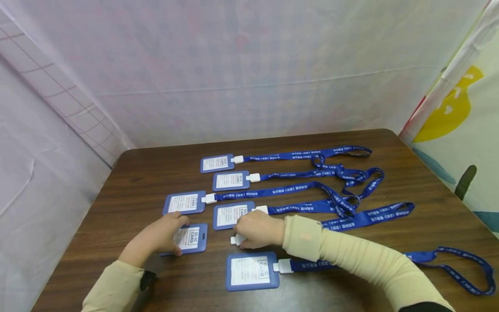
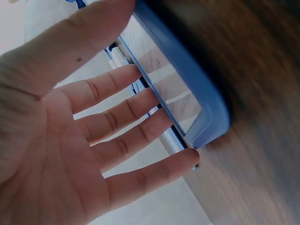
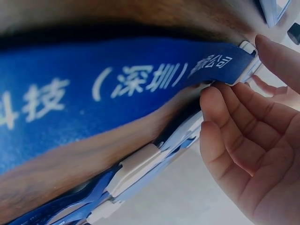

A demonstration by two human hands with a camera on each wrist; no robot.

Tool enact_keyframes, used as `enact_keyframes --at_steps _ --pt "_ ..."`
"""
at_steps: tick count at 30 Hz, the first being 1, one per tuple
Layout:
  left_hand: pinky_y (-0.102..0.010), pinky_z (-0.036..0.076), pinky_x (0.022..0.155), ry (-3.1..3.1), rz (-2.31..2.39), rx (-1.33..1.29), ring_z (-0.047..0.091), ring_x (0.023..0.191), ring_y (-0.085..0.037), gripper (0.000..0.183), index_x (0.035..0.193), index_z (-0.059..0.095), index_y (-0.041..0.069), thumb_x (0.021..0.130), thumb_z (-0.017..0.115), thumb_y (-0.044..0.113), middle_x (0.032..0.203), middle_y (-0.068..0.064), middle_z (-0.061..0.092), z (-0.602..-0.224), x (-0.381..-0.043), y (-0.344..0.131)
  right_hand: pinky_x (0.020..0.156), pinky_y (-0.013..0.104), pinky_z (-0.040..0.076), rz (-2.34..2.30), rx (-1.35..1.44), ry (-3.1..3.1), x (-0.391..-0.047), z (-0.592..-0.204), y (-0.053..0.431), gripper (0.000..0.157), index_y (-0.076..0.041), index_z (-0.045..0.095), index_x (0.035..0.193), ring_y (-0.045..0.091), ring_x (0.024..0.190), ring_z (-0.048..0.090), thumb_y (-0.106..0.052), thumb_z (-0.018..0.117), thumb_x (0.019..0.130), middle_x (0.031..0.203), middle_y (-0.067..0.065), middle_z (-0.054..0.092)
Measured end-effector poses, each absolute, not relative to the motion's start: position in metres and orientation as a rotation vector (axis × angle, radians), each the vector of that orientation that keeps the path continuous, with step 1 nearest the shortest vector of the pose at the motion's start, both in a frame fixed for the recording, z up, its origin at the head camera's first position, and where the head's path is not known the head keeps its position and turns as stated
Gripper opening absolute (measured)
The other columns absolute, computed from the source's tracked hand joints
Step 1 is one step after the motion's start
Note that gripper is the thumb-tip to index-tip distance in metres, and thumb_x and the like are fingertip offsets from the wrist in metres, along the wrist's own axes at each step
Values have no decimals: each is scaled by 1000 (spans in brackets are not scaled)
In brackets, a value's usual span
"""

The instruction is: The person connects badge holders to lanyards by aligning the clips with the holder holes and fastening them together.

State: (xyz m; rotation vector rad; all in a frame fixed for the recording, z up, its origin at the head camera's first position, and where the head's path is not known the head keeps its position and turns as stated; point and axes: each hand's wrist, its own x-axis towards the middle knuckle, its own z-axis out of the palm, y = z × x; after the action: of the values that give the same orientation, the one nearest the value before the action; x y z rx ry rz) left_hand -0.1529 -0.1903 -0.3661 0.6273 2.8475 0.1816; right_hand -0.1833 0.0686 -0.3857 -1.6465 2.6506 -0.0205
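In the head view, a blue badge holder [image 1: 202,238] with a white ID card and an unfilled slot at its right end lies at front left. My left hand [image 1: 168,230] grips it across its width, thumb on the near edge and fingers along the far one; the left wrist view shows the holder's blue frame [image 2: 211,110] by the fingertips. To the right, my right hand [image 1: 259,229] pinches the white clip [image 1: 235,240] of a blue lanyard [image 1: 370,219]. From that clip, the printed strap [image 3: 126,89] runs flat and large across the right wrist view. A gap separates clip and holder.
Several other badge holders, such as the far one [image 1: 216,163] and the nearest one [image 1: 253,287], lie clipped to blue lanyards stretched rightward. Some straps overlap in a tangle [image 1: 347,201]. The brown wooden table [image 1: 128,182] ends at a pale cloth backdrop [image 1: 249,108].
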Motion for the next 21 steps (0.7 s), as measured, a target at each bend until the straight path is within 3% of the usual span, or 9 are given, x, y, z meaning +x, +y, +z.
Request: enact_keyframes --at_steps 21 --pt "-47 45 83 2839 204 668 54 89 -29 60 99 58 1 49 87 16 92 -10 53 -367 -153 -190 51 21 46 -8 -1634 2636 -182 -385 60 22 -16 68 85 7 60 55 -35 73 74 74 -4 63"
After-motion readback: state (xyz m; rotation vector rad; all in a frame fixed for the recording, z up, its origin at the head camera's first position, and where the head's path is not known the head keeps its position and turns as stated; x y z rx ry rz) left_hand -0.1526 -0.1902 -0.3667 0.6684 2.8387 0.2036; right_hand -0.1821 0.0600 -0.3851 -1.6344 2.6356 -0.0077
